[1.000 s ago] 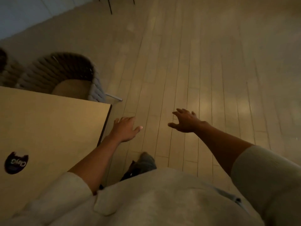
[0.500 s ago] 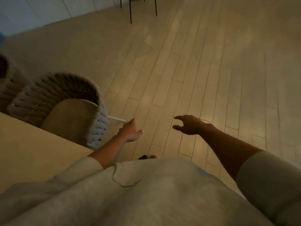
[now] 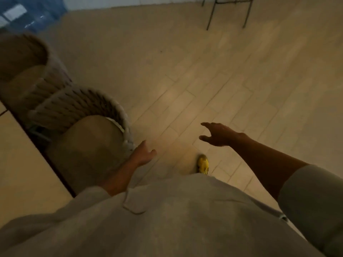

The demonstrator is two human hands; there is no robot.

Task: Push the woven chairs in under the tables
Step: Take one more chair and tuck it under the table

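Both hands have drifted forward along the table edge since half a second ago, and the near woven chair now sits right beside the left hand [image 3: 143, 153] instead of ahead of it. Its fingers [image 3: 142, 145] are loosely spread and hold nothing; they hover at the outer end of the chair's woven back, so close that contact cannot be ruled out. The right hand [image 3: 219, 134] hangs well off to the far side over bare floor [image 3: 241, 80], fingers spread and slightly curled, also empty.

Just beyond the left fingers stands the near woven chair [image 3: 81, 106], its round seat cushion [image 3: 89, 145] mostly exposed beside the table [image 3: 22, 164], so it looks only partly tucked. Farther past it, touching or nearly touching, is a second woven chair [image 3: 24, 58], blurred, also standing out from the table edge. A yellow shoe [image 3: 203, 164] shows on the floor between the two hands, and dark metal legs [image 3: 228, 13] of other furniture stand far off.

By my reading, the step in hand is the approach to the near chair. The next move calls for setting the left fingers on the woven back rim, bringing the right hand across to the same rim, and pushing towards the table so the seat slides under.
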